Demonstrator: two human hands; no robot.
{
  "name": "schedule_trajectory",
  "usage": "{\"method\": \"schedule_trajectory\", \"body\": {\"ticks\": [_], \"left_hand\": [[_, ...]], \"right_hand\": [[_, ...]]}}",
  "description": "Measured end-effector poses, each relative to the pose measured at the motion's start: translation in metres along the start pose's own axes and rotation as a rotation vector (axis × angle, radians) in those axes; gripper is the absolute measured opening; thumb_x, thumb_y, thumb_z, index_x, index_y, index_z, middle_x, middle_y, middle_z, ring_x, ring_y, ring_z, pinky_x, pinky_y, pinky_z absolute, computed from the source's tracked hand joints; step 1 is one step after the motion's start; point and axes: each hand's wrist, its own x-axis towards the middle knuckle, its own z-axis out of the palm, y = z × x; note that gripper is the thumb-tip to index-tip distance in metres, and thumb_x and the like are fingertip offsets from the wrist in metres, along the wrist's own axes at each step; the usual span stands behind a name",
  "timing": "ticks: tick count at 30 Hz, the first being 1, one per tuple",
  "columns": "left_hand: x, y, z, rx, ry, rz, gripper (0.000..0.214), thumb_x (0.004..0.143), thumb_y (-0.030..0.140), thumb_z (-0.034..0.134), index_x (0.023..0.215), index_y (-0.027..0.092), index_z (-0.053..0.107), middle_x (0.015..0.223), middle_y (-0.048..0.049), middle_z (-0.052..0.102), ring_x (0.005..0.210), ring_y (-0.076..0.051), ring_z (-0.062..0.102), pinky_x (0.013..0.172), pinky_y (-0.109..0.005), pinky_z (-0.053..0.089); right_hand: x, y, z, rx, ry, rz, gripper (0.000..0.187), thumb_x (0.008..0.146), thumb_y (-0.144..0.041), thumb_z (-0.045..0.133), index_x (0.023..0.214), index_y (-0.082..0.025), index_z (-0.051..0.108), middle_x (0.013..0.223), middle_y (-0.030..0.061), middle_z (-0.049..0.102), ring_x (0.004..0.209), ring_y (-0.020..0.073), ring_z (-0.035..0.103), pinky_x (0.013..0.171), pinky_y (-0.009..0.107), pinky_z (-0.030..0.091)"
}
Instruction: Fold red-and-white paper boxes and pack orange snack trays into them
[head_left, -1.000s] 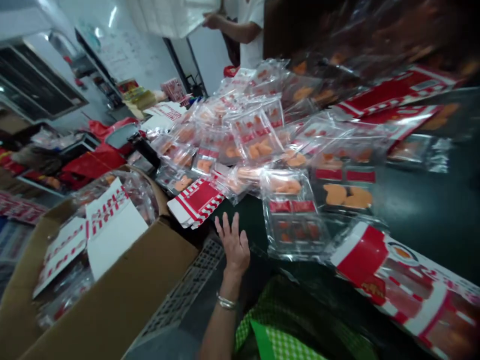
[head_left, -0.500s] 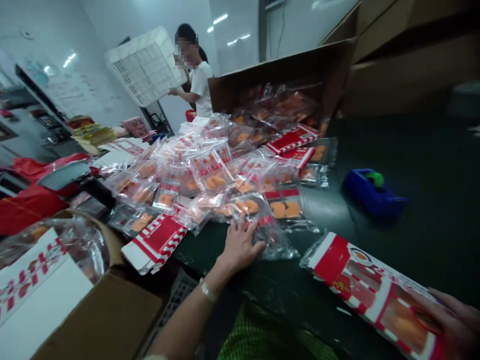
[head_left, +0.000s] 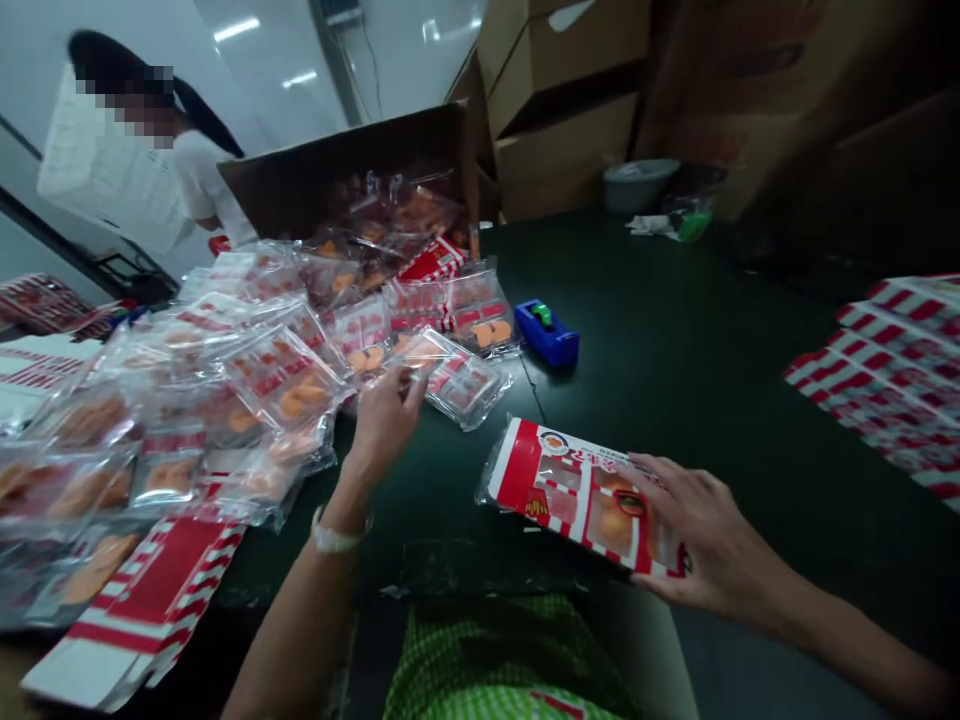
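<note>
My left hand [head_left: 386, 420] has its fingers curled at the left end of a clear plastic bag [head_left: 463, 385] of orange pieces and red-printed parts, and seems to pinch it. My right hand [head_left: 705, 535] is wrapped round the right end of a red-and-white printed box [head_left: 585, 500] with windows showing orange contents. Clear wrap sticks out at the box's left end. A heap of similar clear bags [head_left: 277, 380] spreads to the left of my left hand. Flattened red-and-white cartons [head_left: 161, 575] lie at the heap's lower edge.
Just beyond the box stands a blue tape dispenser [head_left: 547, 333] on the dark green table [head_left: 645, 310]. Striped boxes [head_left: 892, 370] are stacked at right. A big open carton [head_left: 352, 150], more cartons [head_left: 562, 150] and a grey bowl [head_left: 640, 184] stand behind. A person carries a white crate [head_left: 105, 170].
The view has swung right, bringing the striped stack and bowl in. My left hand has moved right across the table, with a bag at its fingers. My right hand still holds the box.
</note>
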Motion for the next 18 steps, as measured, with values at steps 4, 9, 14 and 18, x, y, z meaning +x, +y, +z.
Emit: {"method": "schedule_trajectory", "body": {"ticks": [4, 9, 14, 18], "left_hand": [[-0.079, -0.017, 0.032, -0.581, -0.441, -0.136, 0.049, 0.086, 0.046, 0.054, 0.125, 0.015, 0.053, 0.116, -0.0143, 0.065, 0.097, -0.027, 0.065, 0.081, -0.041, 0.054], [-0.109, -0.023, 0.054, -0.842, -0.608, -0.075, 0.047, 0.091, 0.043, 0.049, 0.131, 0.019, 0.052, 0.129, -0.0115, 0.059, 0.111, -0.029, 0.059, 0.096, -0.044, 0.048], [-0.095, -0.013, 0.029, -0.524, -0.802, 0.075, 0.045, 0.084, 0.037, 0.062, 0.126, 0.022, 0.059, 0.127, -0.0072, 0.063, 0.122, -0.030, 0.051, 0.107, -0.044, 0.038], [-0.094, -0.027, 0.001, -0.615, -0.824, 0.072, 0.050, 0.072, 0.037, 0.076, 0.117, 0.017, 0.066, 0.117, -0.0103, 0.069, 0.109, -0.031, 0.061, 0.097, -0.041, 0.047]], "right_hand": [[0.003, -0.001, -0.001, 0.006, 0.015, -0.097, 0.099, 0.065, -0.050, 0.067, 0.147, -0.024, 0.018, 0.138, 0.0193, 0.039, 0.124, 0.0404, 0.039, 0.094, 0.054, 0.032], [0.019, -0.014, -0.002, 0.056, -0.024, -0.140, 0.099, 0.064, -0.051, 0.070, 0.146, -0.021, 0.022, 0.139, 0.0206, 0.037, 0.125, 0.0400, 0.037, 0.095, 0.055, 0.031], [0.032, -0.028, 0.000, 0.208, -0.100, -0.154, 0.099, 0.062, -0.048, 0.071, 0.146, -0.021, 0.025, 0.141, 0.0186, 0.037, 0.127, 0.0375, 0.035, 0.100, 0.055, 0.027], [0.038, -0.037, -0.006, 0.355, -0.166, -0.118, 0.106, 0.062, -0.058, 0.072, 0.147, -0.020, 0.022, 0.144, 0.0189, 0.035, 0.131, 0.0363, 0.032, 0.104, 0.054, 0.024]]}}
